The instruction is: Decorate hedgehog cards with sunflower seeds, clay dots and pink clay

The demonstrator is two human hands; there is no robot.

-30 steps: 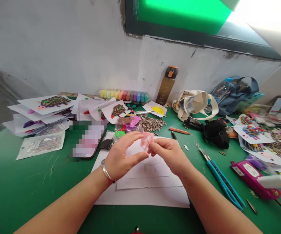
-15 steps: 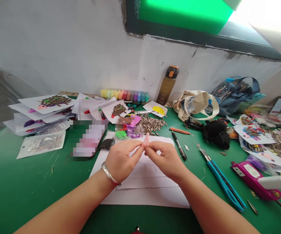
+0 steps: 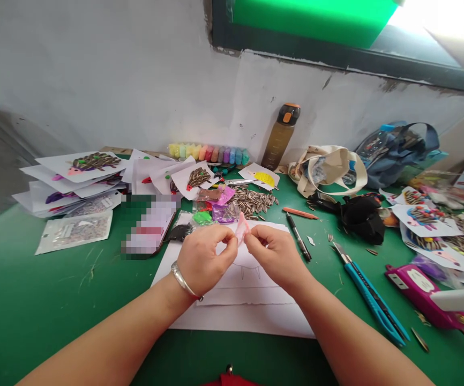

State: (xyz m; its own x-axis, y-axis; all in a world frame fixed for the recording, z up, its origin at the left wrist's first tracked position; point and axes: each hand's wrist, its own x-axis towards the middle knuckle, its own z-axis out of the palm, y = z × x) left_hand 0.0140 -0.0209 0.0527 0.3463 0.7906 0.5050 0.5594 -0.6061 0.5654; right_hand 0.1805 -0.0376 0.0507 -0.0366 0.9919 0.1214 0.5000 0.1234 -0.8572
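Note:
Both hands meet over a white sheet of paper [image 3: 252, 300] with a faint pencil drawing on the green table. My left hand [image 3: 206, 257], with a silver bangle at the wrist, pinches a small pink packet [image 3: 241, 227] from the left. My right hand [image 3: 274, 254] pinches the same pink packet from the right, fingers curled. The packet stands up between the fingertips, just above the paper.
A pile of sunflower seeds [image 3: 254, 200], small coloured bags [image 3: 216, 206] and finished seed pictures [image 3: 91, 163] lie behind the hands. A black pen [image 3: 298, 241] and blue utility knives [image 3: 371, 297] lie to the right, a brown bottle [image 3: 282, 136] and bags by the wall.
Both hands have stayed together on the pink packet, working it between the fingertips; the packet turned from spread out to a narrower upright shape. The view shifted slightly.

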